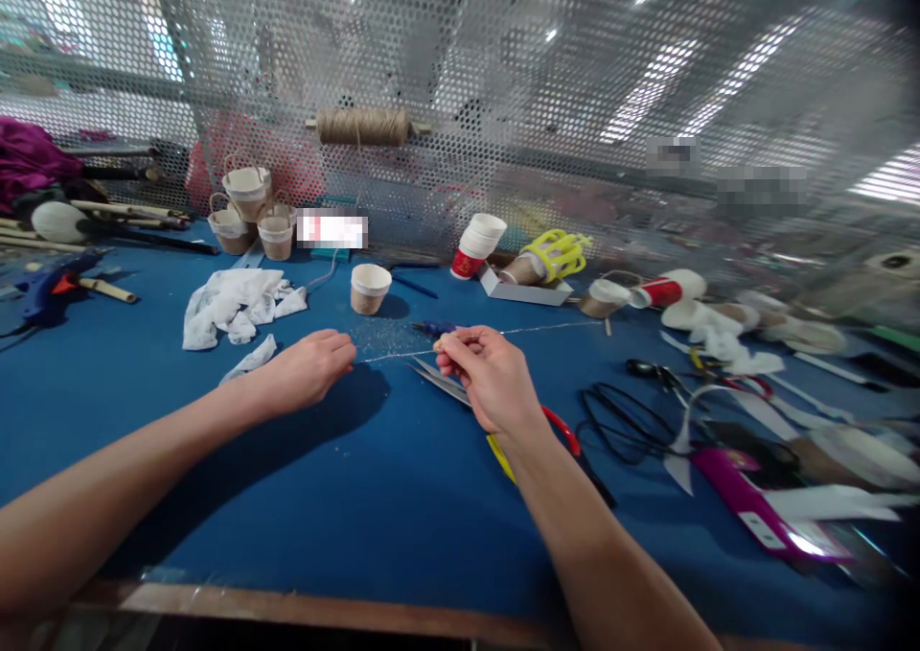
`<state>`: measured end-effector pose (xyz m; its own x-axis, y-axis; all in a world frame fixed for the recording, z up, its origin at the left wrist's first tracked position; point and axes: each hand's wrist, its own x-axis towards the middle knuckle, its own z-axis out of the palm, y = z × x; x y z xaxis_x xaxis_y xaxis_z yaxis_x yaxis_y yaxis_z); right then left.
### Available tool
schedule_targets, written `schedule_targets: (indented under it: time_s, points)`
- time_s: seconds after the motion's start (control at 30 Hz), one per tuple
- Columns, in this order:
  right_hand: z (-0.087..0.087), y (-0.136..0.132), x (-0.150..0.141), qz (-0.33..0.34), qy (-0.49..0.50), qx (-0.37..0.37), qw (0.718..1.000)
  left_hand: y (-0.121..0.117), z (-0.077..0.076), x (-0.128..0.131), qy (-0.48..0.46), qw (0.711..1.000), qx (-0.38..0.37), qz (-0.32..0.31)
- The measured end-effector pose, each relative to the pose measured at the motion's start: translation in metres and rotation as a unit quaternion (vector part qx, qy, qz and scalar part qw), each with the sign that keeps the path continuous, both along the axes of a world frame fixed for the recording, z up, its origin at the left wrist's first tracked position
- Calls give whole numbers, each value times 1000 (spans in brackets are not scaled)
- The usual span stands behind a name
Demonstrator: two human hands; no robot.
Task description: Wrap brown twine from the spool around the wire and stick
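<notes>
A thin whitish string (399, 356) stretches between my two hands, low over the blue table (287, 498). My left hand (310, 371) is closed on its left end, knuckles up. My right hand (493, 373) pinches the string between thumb and fingers; a small beige bit shows at the fingertips, too small to name. Past that hand the string runs on to the right across the table. Open scissors (444, 381) lie beneath my right hand, their handles partly covered by the wrist. A small paper cup (370, 290) wrapped in brown stands upright beyond my hands.
Left: crumpled white cloth (234, 306), small handled buckets (248, 191) and a blue glue gun (54, 287). A twine spool (363, 127) hangs on the perforated metal screen. Right: stacked paper cups (480, 241), a white box (524, 287), black cable (622, 421) and a purple device (754, 502).
</notes>
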<state>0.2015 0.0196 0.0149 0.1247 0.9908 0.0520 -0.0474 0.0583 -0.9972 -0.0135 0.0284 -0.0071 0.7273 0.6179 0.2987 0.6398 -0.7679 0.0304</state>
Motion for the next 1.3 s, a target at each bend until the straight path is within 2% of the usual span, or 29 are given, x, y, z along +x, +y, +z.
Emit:
schedule_targets:
  time_s: [0.3, 0.5, 0.7, 0.8, 0.87, 0.97, 1.07, 1.13, 1.2, 1.3]
  points:
    - [0, 5, 4, 13, 28, -2, 1000, -6, -14, 9, -58, 993, -100, -25]
    - [-5, 5, 1, 61, 49, 7, 997, -10, -12, 12, -82, 975, -206, -32]
    - [-12, 2, -5, 116, 31, 13, 993, -11, -11, 14, -112, 953, -281, -32]
    - [-16, -1, -10, 174, 19, 19, 984, -16, -6, 16, -140, 920, -365, -27]
    - [-17, -4, -13, 185, 7, 26, 982, -18, -3, 17, -154, 895, -419, -24]
    - [-19, -6, -16, 166, -13, 49, 985, -17, -3, 16, -196, 851, -487, -24]
    - [-21, -8, -17, 136, -18, 74, 988, -12, -8, 14, -241, 790, -561, -53]
    - [-21, -9, -17, 128, -17, 79, 989, -9, -11, 14, -253, 767, -586, -69]
    - [-20, -10, -17, 116, -29, 80, 990, -8, -12, 15, -254, 773, -577, -63]
    - [-19, -11, -17, 97, -51, 75, 991, -12, -11, 17, -232, 822, -519, -35]
